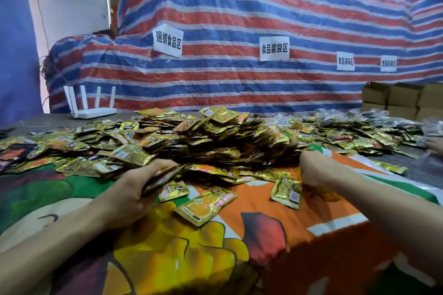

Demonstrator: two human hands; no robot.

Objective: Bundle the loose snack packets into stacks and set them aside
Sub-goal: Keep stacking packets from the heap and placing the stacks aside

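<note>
Handful of packets [165, 175] sits fanned in the left hand [136, 194], fingers curled round it. The right hand [311, 167] is at the edge of the pile [215, 143], can't tell if it's gripping. Slick foil, so I reckon that uneven stack could slide apart into the heap.
</note>
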